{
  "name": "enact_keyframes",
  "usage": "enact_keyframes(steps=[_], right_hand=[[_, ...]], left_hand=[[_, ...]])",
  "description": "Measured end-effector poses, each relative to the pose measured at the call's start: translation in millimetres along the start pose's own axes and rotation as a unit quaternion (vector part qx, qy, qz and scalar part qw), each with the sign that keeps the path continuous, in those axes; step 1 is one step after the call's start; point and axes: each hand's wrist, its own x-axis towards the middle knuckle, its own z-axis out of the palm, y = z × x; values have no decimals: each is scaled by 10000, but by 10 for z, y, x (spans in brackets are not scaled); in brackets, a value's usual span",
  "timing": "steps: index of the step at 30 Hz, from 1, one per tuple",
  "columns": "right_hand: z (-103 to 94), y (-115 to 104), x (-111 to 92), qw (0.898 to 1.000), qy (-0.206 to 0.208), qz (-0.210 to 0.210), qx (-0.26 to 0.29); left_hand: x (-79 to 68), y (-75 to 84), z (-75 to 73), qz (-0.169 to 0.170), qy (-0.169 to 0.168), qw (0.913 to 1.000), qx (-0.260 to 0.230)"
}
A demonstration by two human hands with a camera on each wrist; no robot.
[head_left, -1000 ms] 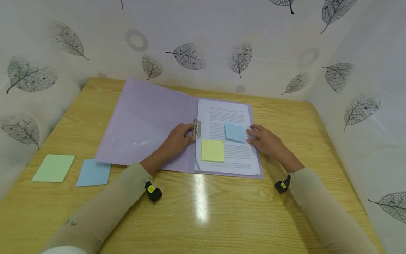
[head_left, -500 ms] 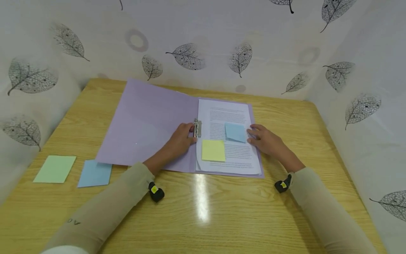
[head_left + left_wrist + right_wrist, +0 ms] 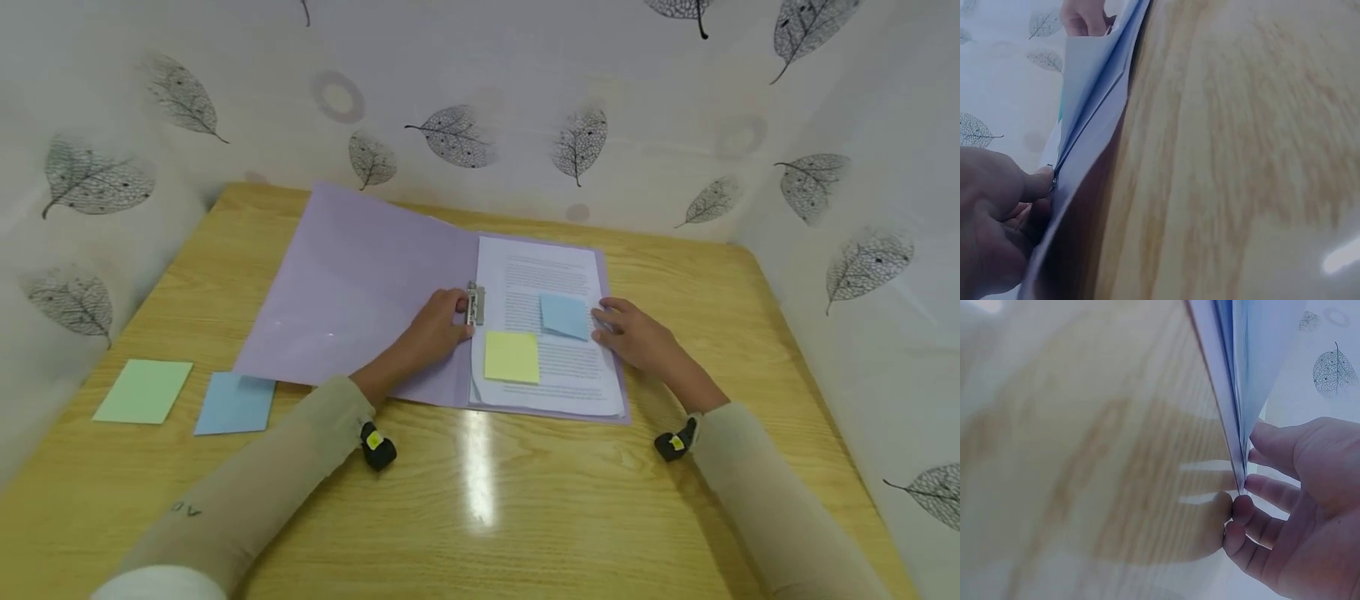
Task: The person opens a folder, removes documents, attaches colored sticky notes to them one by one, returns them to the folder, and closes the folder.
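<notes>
A purple folder [image 3: 360, 283] lies spread on the table, its cover turned to the left. On its right half is a stack of printed paper [image 3: 555, 275] under a metal clip [image 3: 476, 304] at the spine. My left hand [image 3: 435, 329] pinches the clip, thumb below and fingers above; its fingertips are close against the clip in the left wrist view. My right hand [image 3: 637, 333] has relaxed, spread fingers touching the right edge of the paper and folder. A yellow sticky note [image 3: 512, 357] and a blue sticky note [image 3: 564, 317] sit on the top page.
Left of my left forearm, a green sticky note pad [image 3: 142, 392] and a blue pad [image 3: 236, 404] lie on the wooden table [image 3: 480, 533]. The folder cover's corner overlaps the blue pad. A leaf-patterned curtain [image 3: 510, 75] closes off the back and sides.
The head view has shifted slightly, so everything appears a little further right. Both hands keep their places at the clip and the paper's right edge.
</notes>
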Motion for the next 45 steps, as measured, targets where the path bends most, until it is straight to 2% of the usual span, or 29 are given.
enact_keyframes(steps=[4,13,23,27,30,32,38,41,45], right_hand=[[4,32,-20,9999,-23,76,96],[0,40,-13,10000,2,32,30],[-9,62,10,10000,4,27,17],[-1,53,13,9999,-25,74,69],[13,52,7,9999,-31,102,45],[21,40,12,10000,-24,84,18],[25,40,16,9999,7,65,-83],[19,38,13,9999,12,77,-72],[18,40,13,10000,22,74,0]], left_hand=[[27,-12,13,73,-10,10000,13],[36,-91,-12,258,-32,9992,-289],[-62,-66,-26,297,-14,9989,-352],[-158,-17,-116,164,50,9987,-482],[-299,27,-288,116,159,9978,-640],[-448,38,-473,217,350,9969,-673],[-1020,-9,-1082,506,1329,9883,-556],[-1304,-87,-1318,309,1934,9799,-377],[-1588,-287,-1514,-156,2551,9667,-145]])
